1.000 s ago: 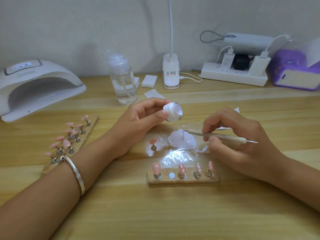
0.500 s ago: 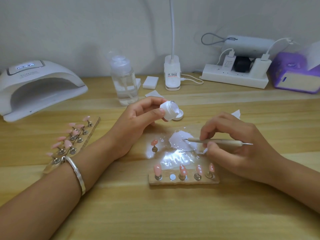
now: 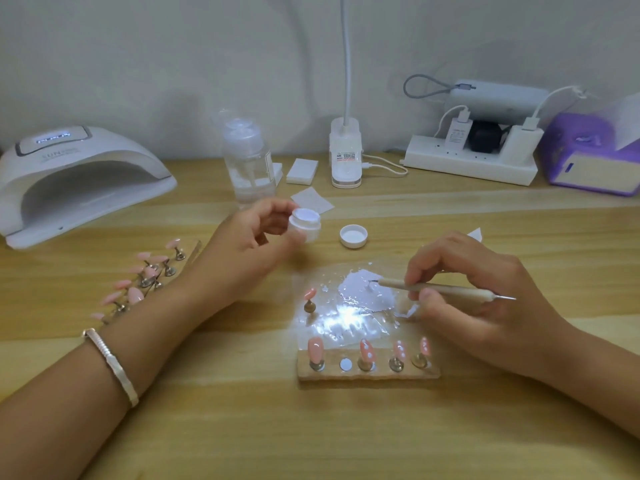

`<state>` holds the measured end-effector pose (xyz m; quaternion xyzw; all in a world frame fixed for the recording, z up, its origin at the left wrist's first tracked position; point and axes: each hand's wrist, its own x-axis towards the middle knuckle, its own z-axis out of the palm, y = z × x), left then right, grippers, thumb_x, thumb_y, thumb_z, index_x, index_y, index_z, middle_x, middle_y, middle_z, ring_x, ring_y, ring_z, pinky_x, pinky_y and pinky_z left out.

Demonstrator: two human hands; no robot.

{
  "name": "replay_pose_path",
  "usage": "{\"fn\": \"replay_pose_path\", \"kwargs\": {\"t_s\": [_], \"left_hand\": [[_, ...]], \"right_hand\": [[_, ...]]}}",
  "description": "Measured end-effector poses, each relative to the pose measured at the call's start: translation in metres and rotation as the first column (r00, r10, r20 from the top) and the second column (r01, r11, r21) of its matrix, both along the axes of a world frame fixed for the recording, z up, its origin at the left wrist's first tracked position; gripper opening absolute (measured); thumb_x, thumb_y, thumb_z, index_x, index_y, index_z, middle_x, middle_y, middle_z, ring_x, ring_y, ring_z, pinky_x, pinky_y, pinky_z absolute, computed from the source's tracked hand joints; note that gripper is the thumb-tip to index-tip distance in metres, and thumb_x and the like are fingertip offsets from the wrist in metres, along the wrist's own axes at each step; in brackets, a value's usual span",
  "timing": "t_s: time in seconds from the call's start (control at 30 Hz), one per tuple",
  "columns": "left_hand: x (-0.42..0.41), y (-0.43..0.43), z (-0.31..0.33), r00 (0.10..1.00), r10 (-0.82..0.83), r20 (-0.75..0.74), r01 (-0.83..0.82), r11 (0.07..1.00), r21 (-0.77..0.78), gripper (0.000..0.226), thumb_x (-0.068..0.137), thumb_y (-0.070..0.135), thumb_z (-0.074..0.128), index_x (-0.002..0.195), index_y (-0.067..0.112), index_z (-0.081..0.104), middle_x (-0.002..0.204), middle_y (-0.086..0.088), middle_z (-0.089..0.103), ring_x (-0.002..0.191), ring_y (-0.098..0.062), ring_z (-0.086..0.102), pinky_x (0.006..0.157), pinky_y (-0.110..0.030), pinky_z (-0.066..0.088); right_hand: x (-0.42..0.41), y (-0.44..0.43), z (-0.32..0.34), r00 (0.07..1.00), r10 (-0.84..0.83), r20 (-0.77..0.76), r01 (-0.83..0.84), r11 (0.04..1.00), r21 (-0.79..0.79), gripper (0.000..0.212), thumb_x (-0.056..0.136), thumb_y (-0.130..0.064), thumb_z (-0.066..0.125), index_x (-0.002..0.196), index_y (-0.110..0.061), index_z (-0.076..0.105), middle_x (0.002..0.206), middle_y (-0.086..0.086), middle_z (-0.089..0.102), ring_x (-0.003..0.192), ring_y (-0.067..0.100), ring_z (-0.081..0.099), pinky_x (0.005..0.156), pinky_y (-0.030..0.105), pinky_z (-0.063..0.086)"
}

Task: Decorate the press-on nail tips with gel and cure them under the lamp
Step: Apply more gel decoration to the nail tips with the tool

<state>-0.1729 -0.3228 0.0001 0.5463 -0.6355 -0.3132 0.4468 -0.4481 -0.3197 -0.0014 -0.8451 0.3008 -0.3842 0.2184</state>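
Lamp (image 3: 86,181) far L; nail stand (image 3: 367,375) front ctr (palette (image 3: 346,323) behind, lid (image 3: 353,236) beyond).

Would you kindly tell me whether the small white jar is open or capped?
Open. The left hand holds the jar with its mouth uncovered, and the white lid lies on the table, apart from it.

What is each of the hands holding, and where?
Left hand grips the open gel jar by its side wall; right hand pinches the dotting tool on its shaft near the working tip.
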Motion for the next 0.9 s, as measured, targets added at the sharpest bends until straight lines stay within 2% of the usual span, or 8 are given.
{"fn": "replay_pose_path", "kwargs": {"t_s": [0.13,0.27,0.33,0.5,0.67,0.73,0.83,0.9], "left_hand": [[-0.002,0.002,-0.006,0.965,-0.040,0.257,0.051,0.998,-0.034,0.019,0.091,0.023,0.070,0.107,0.029,0.063,0.096,0.019,0.067,0.085,0.013,0.060,0.072,-0.004,0.041],[-0.001,0.001,-0.006,0.903,0.003,0.431,0.031,0.997,-0.073,0.028,0.088,0.018,0.072,0.115,0.017,0.065,0.109,0.008,0.062,0.098,0.001,0.055,0.075,-0.005,0.034],[-0.001,0.002,-0.005,0.888,0.032,0.458,0.008,0.996,-0.086,0.028,0.087,0.018,0.073,0.114,0.016,0.065,0.110,0.003,0.062,0.099,-0.007,0.056,0.075,-0.006,0.033],[-0.001,0.003,-0.004,0.871,0.101,0.480,-0.068,0.994,-0.086,0.031,0.084,0.017,0.073,0.115,0.016,0.066,0.112,0.001,0.061,0.099,-0.007,0.054,0.080,-0.005,0.033],[-0.002,0.004,0.000,0.884,0.129,0.450,-0.113,0.992,-0.061,0.030,0.083,0.015,0.071,0.113,0.018,0.068,0.106,0.008,0.061,0.095,-0.002,0.056,0.074,-0.001,0.035],[-0.002,0.006,0.008,0.897,0.142,0.418,-0.136,0.990,-0.045,0.025,0.084,0.013,0.068,0.107,0.022,0.069,0.097,0.016,0.060,0.084,0.008,0.057,0.066,-0.005,0.037],[0.003,0.010,0.032,0.890,0.076,0.450,-0.088,0.996,0.005,0.019,0.083,0.011,0.066,0.093,0.026,0.072,0.083,0.015,0.062,0.059,0.012,0.052,0.056,-0.005,0.039],[0.008,0.015,0.049,0.827,-0.041,0.560,-0.005,0.997,0.080,0.020,0.081,0.014,0.066,0.090,0.031,0.073,0.083,0.015,0.064,0.064,0.014,0.054,0.059,-0.003,0.039]], "right_hand": [[0.001,0.000,0.000,1.000,0.010,-0.025,-0.010,1.000,0.002,0.012,0.079,-0.024,0.055,0.082,-0.016,0.063,0.085,-0.006,0.061,0.085,0.013,0.060,0.077,0.020,0.045],[0.001,0.000,0.000,1.000,-0.008,-0.013,0.007,1.000,-0.005,0.013,0.078,-0.024,0.055,0.083,-0.016,0.064,0.085,-0.005,0.062,0.085,0.012,0.061,0.077,0.022,0.047],[0.001,0.000,-0.001,1.000,-0.017,0.008,0.017,1.000,-0.012,0.014,0.078,-0.024,0.055,0.083,-0.015,0.064,0.085,-0.004,0.062,0.085,0.012,0.061,0.077,0.024,0.047],[0.001,0.000,-0.001,0.999,-0.021,0.024,0.021,1.000,-0.019,0.011,0.078,-0.023,0.055,0.085,-0.019,0.064,0.085,-0.004,0.063,0.085,0.015,0.061,0.079,0.029,0.048],[0.000,0.000,0.000,1.000,-0.011,0.027,0.012,1.000,-0.024,0.012,0.078,-0.023,0.055,0.084,-0.017,0.064,0.084,-0.005,0.063,0.085,0.015,0.062,0.078,0.029,0.048],[0.000,0.000,0.001,1.000,-0.008,0.025,0.008,1.000,-0.021,0.013,0.078,-0.023,0.055,0.085,-0.017,0.064,0.085,-0.006,0.064,0.085,0.015,0.062,0.077,0.029,0.048],[0.000,0.001,0.001,1.000,0.002,0.017,-0.002,1.000,-0.010,0.013,0.078,-0.024,0.055,0.084,-0.018,0.064,0.086,-0.006,0.063,0.086,0.015,0.063,0.077,0.027,0.048],[0.000,0.002,0.002,1.000,0.000,0.019,0.000,1.000,-0.012,0.013,0.078,-0.025,0.055,0.084,-0.019,0.064,0.086,-0.006,0.064,0.086,0.014,0.063,0.077,0.023,0.048]]}}
